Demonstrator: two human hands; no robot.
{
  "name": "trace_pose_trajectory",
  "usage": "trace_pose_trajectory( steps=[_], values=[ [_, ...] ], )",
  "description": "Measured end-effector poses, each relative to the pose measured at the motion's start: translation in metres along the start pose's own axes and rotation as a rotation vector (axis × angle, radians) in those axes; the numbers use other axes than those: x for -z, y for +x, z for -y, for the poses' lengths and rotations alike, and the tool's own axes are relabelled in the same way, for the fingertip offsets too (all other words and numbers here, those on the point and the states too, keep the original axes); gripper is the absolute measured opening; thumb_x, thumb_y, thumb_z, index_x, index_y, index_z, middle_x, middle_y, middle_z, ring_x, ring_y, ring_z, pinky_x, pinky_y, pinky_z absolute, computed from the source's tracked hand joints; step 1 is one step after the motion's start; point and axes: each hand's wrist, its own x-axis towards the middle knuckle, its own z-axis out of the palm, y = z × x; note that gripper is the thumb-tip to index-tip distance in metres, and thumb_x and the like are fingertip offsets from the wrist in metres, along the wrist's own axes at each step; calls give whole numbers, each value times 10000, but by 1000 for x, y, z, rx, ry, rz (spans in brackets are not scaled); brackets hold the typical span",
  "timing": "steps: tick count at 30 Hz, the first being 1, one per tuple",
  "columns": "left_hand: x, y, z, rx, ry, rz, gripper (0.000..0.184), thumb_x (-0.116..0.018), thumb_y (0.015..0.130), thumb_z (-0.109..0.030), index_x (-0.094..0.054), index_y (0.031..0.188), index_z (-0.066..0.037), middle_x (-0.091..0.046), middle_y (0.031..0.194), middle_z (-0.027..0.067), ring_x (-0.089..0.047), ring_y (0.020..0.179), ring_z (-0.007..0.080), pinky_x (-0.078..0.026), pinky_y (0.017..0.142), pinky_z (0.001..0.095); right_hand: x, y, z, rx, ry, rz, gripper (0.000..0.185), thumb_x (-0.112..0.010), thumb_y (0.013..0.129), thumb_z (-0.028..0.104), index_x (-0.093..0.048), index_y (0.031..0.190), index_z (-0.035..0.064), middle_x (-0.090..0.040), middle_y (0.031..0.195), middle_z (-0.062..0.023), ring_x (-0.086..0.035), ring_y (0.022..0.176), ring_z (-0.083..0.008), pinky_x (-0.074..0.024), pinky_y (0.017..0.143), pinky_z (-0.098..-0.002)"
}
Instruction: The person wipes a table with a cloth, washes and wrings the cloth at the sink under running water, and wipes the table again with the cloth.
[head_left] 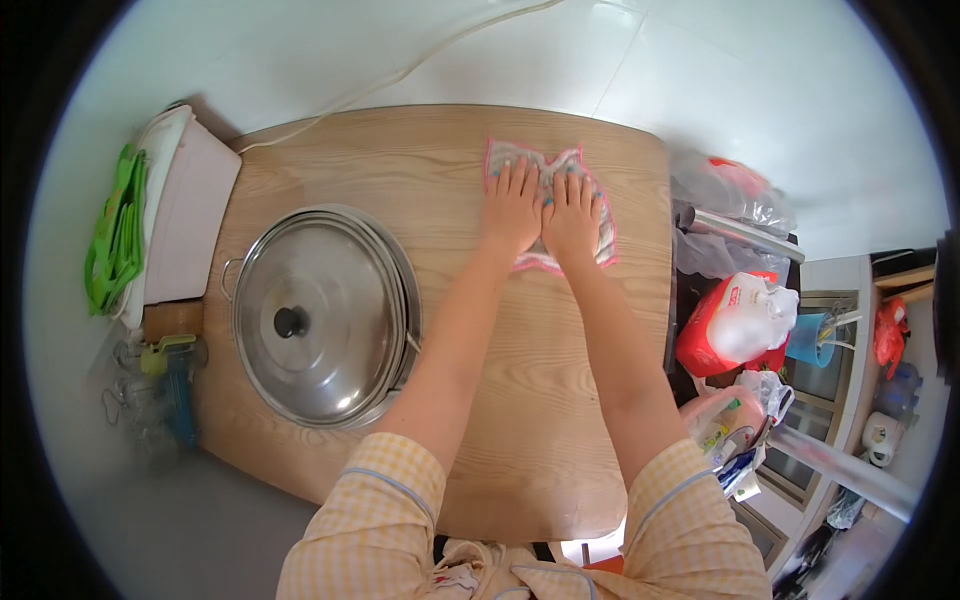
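A pink-edged, patterned cleaning cloth (529,262) lies spread on the wooden table (520,400), towards its far right part. My left hand (512,210) rests flat on the cloth, fingers stretched away from me. Beside it, my right hand (571,218) also presses flat on the cloth, the two thumbs close together. Parts of the cloth are hidden beneath both palms. Neither hand is closed around anything.
Left on the table stands a large steel pot with a lid (340,350). A pale bin (195,205) with a green bag (118,235) is at the far left. A cord (400,75) runs along the wall. Bagged packages (735,315) crowd the right side.
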Motion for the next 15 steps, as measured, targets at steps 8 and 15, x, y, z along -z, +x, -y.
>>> trace_pose_trajectory(
  steps=[8, 15],
  values=[
    [55, -136, -30, 6, -7, 128, 532, -435, 834, -281, -340, 1300, -45, -268, 1388, 128, -251, 1265, 304, -196, 1034, 428, 45, -140, 35, -3, 77, 41, 515, -400, 822, 302, -379, 1277, 61, -344, 1340, -129, -260, 1258, -335, -199, 1014, -493],
    [100, -272, -64, 93, -45, 172, 553, -451, 826, -269, -323, 1305, -24, -249, 1396, 139, -239, 1272, 313, -190, 1031, 445, 85, -272, 64, -18, 149, 83, 520, -419, 813, 292, -383, 1271, 49, -344, 1336, -140, -267, 1251, -345, -198, 1016, -495]
  ],
)
